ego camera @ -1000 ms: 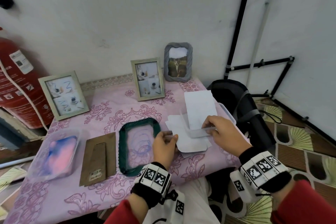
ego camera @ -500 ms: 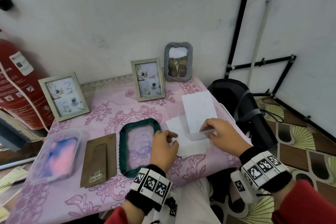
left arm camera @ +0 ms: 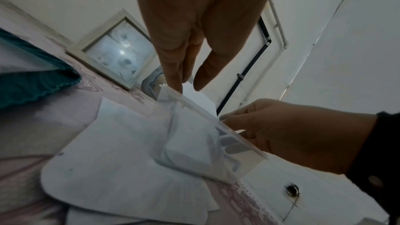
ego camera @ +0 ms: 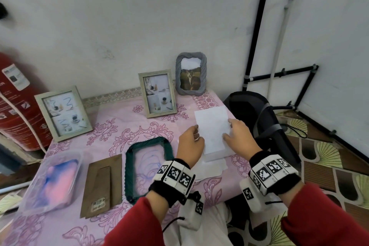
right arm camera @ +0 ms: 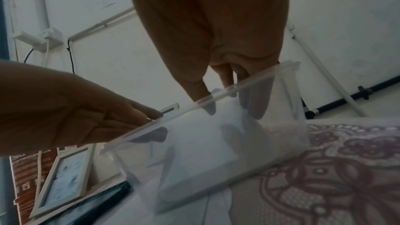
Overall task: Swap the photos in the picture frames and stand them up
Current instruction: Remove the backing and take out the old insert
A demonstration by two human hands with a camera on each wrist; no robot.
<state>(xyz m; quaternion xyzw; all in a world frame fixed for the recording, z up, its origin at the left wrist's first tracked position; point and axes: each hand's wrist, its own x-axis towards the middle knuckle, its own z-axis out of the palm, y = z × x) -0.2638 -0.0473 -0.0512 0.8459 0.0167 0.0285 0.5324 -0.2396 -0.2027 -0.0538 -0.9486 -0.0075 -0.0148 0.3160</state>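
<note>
A white photo sheet (ego camera: 212, 126), blank side toward me, stands in a tilted clear plastic container (ego camera: 217, 156) at the table's right. My left hand (ego camera: 196, 133) pinches the sheet's left edge between thumb and finger, which the left wrist view shows at the container's rim (left arm camera: 194, 105). My right hand (ego camera: 227, 129) grips that rim on the right, its fingers showing through the clear wall (right arm camera: 249, 126). A green frame (ego camera: 147, 164) lies flat and empty by my left wrist. Its brown backing board (ego camera: 101, 183) lies to its left.
Three frames stand along the wall: two pale wooden ones (ego camera: 63, 112) (ego camera: 157, 93) and a grey one (ego camera: 190, 74). A clear lid (ego camera: 52, 181) lies front left, loose white sheets (ego camera: 211, 170) lie under the container, a black chair (ego camera: 259, 118) stands beside the table, and a red extinguisher (ego camera: 16, 102) stands left.
My left hand has left the table beside the green frame and taken the sheet's left edge. My right hand has slid farther up the container's rim.
</note>
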